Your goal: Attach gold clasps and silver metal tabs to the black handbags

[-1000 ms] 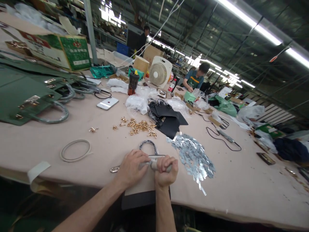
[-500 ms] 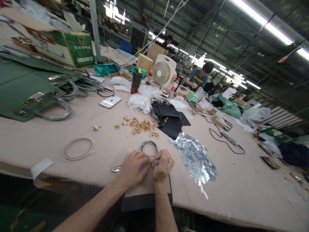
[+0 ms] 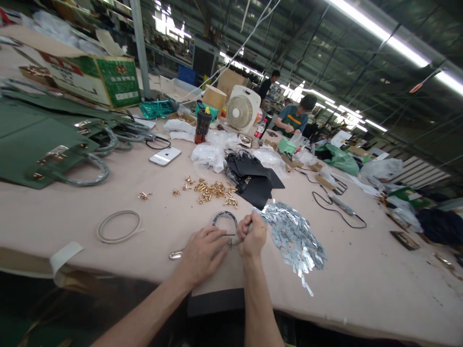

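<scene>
A black bag piece [image 3: 217,302] with a beige inner face lies in front of me and hangs over the table edge. Its dark wrapped handle [image 3: 224,215] arches up on the far side. My left hand [image 3: 204,253] rests on this piece, fingers stretched out and lying flat. In a fist beside it, my right hand [image 3: 253,236] holds a pale-handled tool, mostly hidden by the fingers. The tool's near end points at a small metal fitting [image 3: 230,244] by my left fingertips. A shiny metal loop [image 3: 176,254] lies left of my left hand.
Gold fittings [image 3: 213,190] lie beyond my hands, with silver metal strips [image 3: 292,236] to the right. Black bag pieces [image 3: 253,180], a phone [image 3: 165,156], a tape ring [image 3: 118,226] and green bags [image 3: 47,140] are around. A fan [image 3: 241,110] and a co-worker [image 3: 293,118] are farther back.
My right fist has moved slightly right and up, away from my left hand, uncovering the small metal fitting. My left hand stays on the bag piece. A person in the background has moved right.
</scene>
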Tool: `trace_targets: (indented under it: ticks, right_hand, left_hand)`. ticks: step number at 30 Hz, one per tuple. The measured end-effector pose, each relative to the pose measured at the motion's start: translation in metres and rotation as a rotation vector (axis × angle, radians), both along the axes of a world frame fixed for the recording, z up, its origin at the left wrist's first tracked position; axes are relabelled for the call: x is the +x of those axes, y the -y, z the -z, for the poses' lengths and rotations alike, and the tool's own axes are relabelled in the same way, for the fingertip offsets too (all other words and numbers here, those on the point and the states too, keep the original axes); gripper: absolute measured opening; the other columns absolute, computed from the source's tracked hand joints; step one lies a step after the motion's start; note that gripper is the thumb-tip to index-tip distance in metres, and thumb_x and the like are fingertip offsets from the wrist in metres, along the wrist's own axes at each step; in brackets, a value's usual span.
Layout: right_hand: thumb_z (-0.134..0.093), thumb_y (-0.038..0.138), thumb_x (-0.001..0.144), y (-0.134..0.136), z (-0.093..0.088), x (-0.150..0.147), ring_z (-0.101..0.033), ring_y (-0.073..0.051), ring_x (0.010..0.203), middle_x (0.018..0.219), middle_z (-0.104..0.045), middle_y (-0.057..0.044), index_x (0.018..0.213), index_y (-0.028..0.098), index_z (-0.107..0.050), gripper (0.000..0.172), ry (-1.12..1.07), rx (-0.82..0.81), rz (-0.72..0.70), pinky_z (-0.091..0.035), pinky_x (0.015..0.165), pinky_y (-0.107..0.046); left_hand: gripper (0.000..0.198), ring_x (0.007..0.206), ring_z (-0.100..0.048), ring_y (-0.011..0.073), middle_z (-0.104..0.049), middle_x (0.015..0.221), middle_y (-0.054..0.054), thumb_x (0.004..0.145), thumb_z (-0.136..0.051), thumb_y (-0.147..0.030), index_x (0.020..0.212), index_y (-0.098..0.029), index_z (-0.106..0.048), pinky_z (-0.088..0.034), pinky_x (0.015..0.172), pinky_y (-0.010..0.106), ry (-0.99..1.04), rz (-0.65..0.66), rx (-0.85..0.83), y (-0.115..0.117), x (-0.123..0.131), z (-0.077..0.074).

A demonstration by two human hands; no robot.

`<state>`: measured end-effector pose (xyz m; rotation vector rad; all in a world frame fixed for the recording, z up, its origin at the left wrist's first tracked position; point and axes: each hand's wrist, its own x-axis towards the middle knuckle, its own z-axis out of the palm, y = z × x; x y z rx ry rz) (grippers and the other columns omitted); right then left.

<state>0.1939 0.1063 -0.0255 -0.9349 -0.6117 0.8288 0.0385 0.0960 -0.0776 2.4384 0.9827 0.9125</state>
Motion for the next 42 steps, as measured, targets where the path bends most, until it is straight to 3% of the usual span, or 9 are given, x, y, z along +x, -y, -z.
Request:
trace_targets:
  ticks: [7, 13, 17, 23, 29, 36, 40, 42]
  right_hand:
    - [-0.063, 0.052, 0.091, -0.014, 0.008, -0.006, -0.029, -0.005, 0.033, 0.044, -0.038, 0.01, 0.063, 0.02, -0.049, 0.045, 0.101, -0.095, -0.041, -0.019, 0.034, -0.017]
    - [-0.058, 0.052, 0.095, -0.003, 0.012, -0.013, -0.03, -0.006, 0.034, 0.043, -0.036, 0.01, 0.062, 0.02, -0.049, 0.047, 0.23, -0.118, -0.083, -0.022, 0.035, -0.018]
    - [-0.056, 0.049, 0.098, 0.014, 0.006, -0.015, -0.031, -0.007, 0.036, 0.047, -0.038, 0.009, 0.063, 0.02, -0.049, 0.046, 0.235, -0.024, -0.043, -0.022, 0.036, -0.019]
    - [-0.053, 0.038, 0.101, 0.026, -0.012, -0.01, -0.033, -0.008, 0.039, 0.048, -0.038, 0.007, 0.06, 0.021, -0.049, 0.044, 0.197, 0.26, -0.032, -0.026, 0.039, -0.021]
    - [-0.054, 0.043, 0.1, 0.019, 0.011, -0.011, -0.032, -0.008, 0.038, 0.049, -0.041, 0.007, 0.061, 0.021, -0.05, 0.045, 0.316, 0.06, -0.094, -0.024, 0.038, -0.022]
    - [-0.052, 0.042, 0.1, 0.021, -0.009, -0.013, -0.033, -0.009, 0.04, 0.049, -0.038, 0.007, 0.06, 0.022, -0.047, 0.045, 0.297, 0.188, -0.038, -0.026, 0.04, -0.023]
    - [-0.053, 0.045, 0.099, 0.015, 0.007, -0.008, -0.031, -0.008, 0.037, 0.048, -0.039, 0.008, 0.06, 0.021, -0.049, 0.046, 0.29, 0.043, -0.079, -0.022, 0.037, -0.02]
    - [-0.053, 0.044, 0.1, 0.018, 0.013, -0.004, -0.031, -0.007, 0.036, 0.047, -0.038, 0.008, 0.06, 0.021, -0.048, 0.046, 0.237, 0.046, -0.088, -0.022, 0.037, -0.02]
  left_hand:
    - [0.029, 0.126, -0.057, 0.0286, -0.072, 0.132, 0.004, 0.099, -0.06, -0.027, 0.125, -0.029, -0.072, -0.052, 0.104, 0.049, -0.004, -0.044, 0.023, 0.003, 0.001, -0.006]
    - [0.032, 0.126, -0.056, 0.0288, -0.073, 0.129, 0.003, 0.097, -0.059, -0.024, 0.127, -0.029, -0.071, -0.052, 0.106, 0.05, 0.003, -0.028, 0.01, 0.004, 0.0, -0.007]
    - [0.033, 0.126, -0.057, 0.0294, -0.072, 0.131, 0.005, 0.096, -0.06, -0.025, 0.127, -0.028, -0.071, -0.051, 0.105, 0.05, 0.012, -0.031, 0.018, 0.003, 0.0, -0.003]
    - [0.044, 0.129, -0.056, 0.0313, -0.07, 0.136, 0.006, 0.09, -0.072, -0.037, 0.134, -0.031, -0.067, -0.052, 0.104, 0.05, -0.006, -0.032, 0.034, 0.002, 0.0, 0.004]
    - [0.038, 0.129, -0.057, 0.0304, -0.072, 0.133, 0.004, 0.094, -0.07, -0.041, 0.129, -0.029, -0.068, -0.05, 0.106, 0.049, -0.03, -0.043, 0.035, 0.001, 0.001, 0.005]
    - [0.045, 0.13, -0.055, 0.0317, -0.07, 0.138, 0.004, 0.089, -0.075, -0.037, 0.133, -0.032, -0.066, -0.051, 0.103, 0.05, -0.04, -0.049, 0.032, 0.002, 0.001, 0.006]
    - [0.043, 0.13, -0.055, 0.0314, -0.07, 0.136, 0.003, 0.091, -0.073, -0.039, 0.133, -0.031, -0.066, -0.05, 0.104, 0.049, -0.041, -0.038, 0.035, 0.002, 0.0, 0.006]
    - [0.043, 0.129, -0.055, 0.0315, -0.07, 0.137, 0.003, 0.091, -0.073, -0.039, 0.133, -0.031, -0.066, -0.05, 0.103, 0.05, -0.054, -0.032, 0.028, 0.002, 0.0, 0.004]
